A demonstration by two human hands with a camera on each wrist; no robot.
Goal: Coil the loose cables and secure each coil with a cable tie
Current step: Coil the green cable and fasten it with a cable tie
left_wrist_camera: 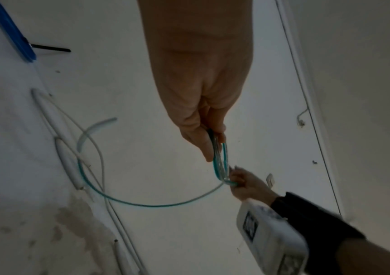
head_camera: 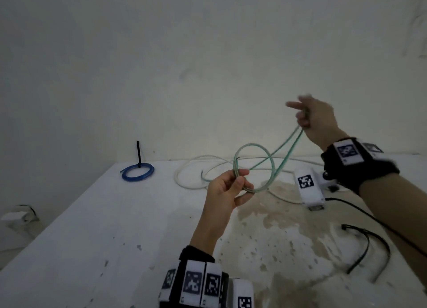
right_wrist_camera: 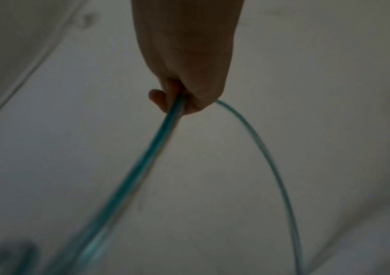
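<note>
Above the surface, head view: my left grip (head_camera: 227,187) pinches the green cable (head_camera: 254,166) where its loops cross; it looks light and springy.
Left wrist view: thumb and fingers (left_wrist_camera: 196,137) clamp the loops; right hand (left_wrist_camera: 248,184) beyond.
Right wrist view: my right grip (right_wrist_camera: 189,89), raised, closes on the cable's run (right_wrist_camera: 142,167).

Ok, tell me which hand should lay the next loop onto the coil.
Right. The right hand pinches the free run of green cable and can probably swing it over, while the left hand is busy holding the coil.
</note>
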